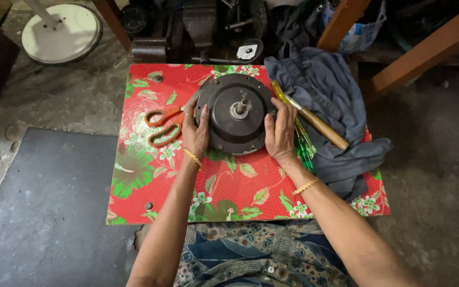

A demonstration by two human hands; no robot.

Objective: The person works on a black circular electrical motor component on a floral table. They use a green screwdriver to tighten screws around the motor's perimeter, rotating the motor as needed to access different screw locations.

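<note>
Two bare forearms are extended up from the bottom of the frame, each wrist ringed by a thin gold bracelet. The left hand [195,134] is pressed flat against the left rim of a round motor housing [238,113], fingers pointing up; the right hand [281,133] is cupped on its right rim. The housing is thus clamped between both palms at centre frame. It is a dark, dull metal disc, dusty, with a short steel shaft standing from a pale hub.

It is set on a small table [150,175] covered in glossy red floral oilcloth. Orange-handled scissors [164,126] lie just left of the left hand. Right of the right hand, a green-handled screwdriver [303,144] and a wooden-handled tool [317,123] are seen against a crumpled grey cloth [336,101]. At upper left, a white round base [62,33] rests on the concrete floor.
</note>
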